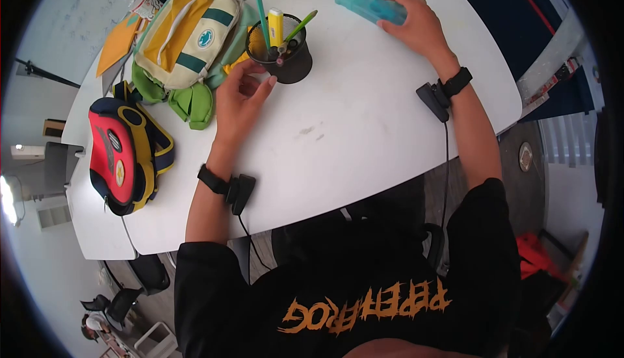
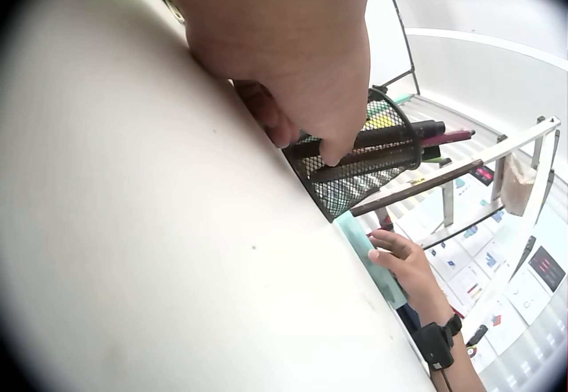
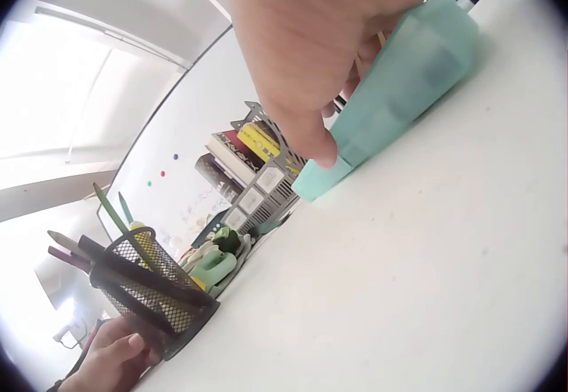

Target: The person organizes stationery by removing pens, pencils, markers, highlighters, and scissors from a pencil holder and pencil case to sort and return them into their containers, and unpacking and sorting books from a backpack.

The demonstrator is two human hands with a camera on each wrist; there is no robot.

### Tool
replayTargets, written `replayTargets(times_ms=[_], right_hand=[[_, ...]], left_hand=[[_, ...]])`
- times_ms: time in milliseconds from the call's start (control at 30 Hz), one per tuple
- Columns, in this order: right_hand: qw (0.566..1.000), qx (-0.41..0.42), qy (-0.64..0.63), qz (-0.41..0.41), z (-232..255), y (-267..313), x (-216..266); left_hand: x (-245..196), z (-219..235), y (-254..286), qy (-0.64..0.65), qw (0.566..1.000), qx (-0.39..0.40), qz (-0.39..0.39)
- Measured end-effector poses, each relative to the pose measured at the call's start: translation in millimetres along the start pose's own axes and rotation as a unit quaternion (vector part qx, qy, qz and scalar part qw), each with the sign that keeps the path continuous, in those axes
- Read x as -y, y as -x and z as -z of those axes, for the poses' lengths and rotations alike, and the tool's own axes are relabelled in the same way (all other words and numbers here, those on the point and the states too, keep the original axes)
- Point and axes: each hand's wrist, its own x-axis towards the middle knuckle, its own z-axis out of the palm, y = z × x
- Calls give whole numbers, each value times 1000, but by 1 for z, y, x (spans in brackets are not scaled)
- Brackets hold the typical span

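Observation:
On the white table [image 1: 351,124] stands a black mesh pen cup [image 1: 294,65], upright, with pencils and a yellow highlighter [image 1: 275,26] in it. My left hand [image 1: 239,101] holds the cup low on its near-left side; the thumb overlaps the mesh in the left wrist view, and some fingers are hidden there. Over to the right, my right hand [image 1: 419,26] grips one end of a translucent teal pencil case [image 1: 364,2], thumb on the near side and fingers across the far side. That case [image 3: 399,86] lies along the tabletop in the right wrist view.
Left of the cup lies a cream and green bag [image 1: 188,39] with a yellow front. Closer in is a red and navy backpack [image 1: 117,156]. Behind them are an orange envelope [image 1: 117,49] and, in the right wrist view, a grey basket of books [image 3: 266,188].

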Motion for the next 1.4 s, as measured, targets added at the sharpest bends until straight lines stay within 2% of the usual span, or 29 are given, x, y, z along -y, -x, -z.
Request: replayTargets(times_ms=[167, 267, 333, 433, 467, 500, 533, 567, 633, 667, 733, 767, 800, 833, 900, 933, 1000, 1067, 1133, 1167, 1233, 1267, 1333, 1400], right_hand=[[1000, 22, -11, -4, 6, -2, 3], [999, 30, 7, 35, 6, 1, 1], [998, 58, -34, -10, 10, -3, 2], [995, 55, -80, -20, 9, -4, 4], [995, 61, -82, -20, 6, -4, 3], [987, 58, -149, -33, 4, -6, 2], [974, 52, -215, -45, 3, -9, 2], [974, 50, -215, -42, 3, -11, 5], [925, 38, -362, -111, 5, -14, 8], [925, 37, -361, -110, 8, -17, 10], [854, 9, -475, -211, 11, -16, 13], [853, 13, -476, -215, 11, -13, 13], [826, 26, -520, -216, 14, -12, 11], [799, 35, -562, -211, 17, -16, 10], [796, 21, -573, -194, 14, -16, 9], [792, 8, -583, -181, 12, -15, 8], [783, 16, -596, -177, 12, -11, 0], [773, 23, -611, -168, 12, -9, 3], [756, -12, -644, -120, 18, -8, 14], [757, -15, -644, -113, 25, -8, 27], [744, 19, -667, -29, 36, 2, 61], [745, 22, -666, -30, 40, 6, 66], [774, 160, -609, 66, 46, 12, 75], [781, 185, -578, 146, 35, 10, 88]], left_hand=[[8, 0, -2, 19, 1000, 24, 3], [14, 0, 6, 21, 998, 53, 1], [8, 1, 0, 7, 998, 62, -23], [-5, -1, 2, 3, 996, 85, -10], [-13, -1, 3, -14, 996, 79, -39], [-16, 1, 6, -32, 994, 74, -67], [-14, 3, 9, -34, 995, 73, -63], [-13, 4, 9, -30, 994, 95, -49], [-16, 5, 5, -25, 992, 117, -40], [-17, 3, 5, -10, 991, 118, -56], [-15, -2, 9, 7, 991, 120, -63], [-15, -3, 9, 1, 987, 130, -96], [-16, -2, 8, -6, 981, 139, -133], [-18, -3, 9, -8, 981, 137, -135], [-21, -8, 12, -49, 976, 101, -187], [-20, -8, 9, -48, 976, 99, -187], [-9, -9, 8, -34, 972, 134, -190], [-8, -8, 12, -17, 980, 123, -158], [-12, -4, 6, 15, 988, 101, -119], [-9, -3, 1, 14, 987, 98, -126], [6, -9, 1, 149, 984, 71, -74], [7, -10, 2, 151, 983, 70, -72], [6, -5, 1, 227, 972, 57, -34], [5, 0, 0, 248, 966, 56, -43]])
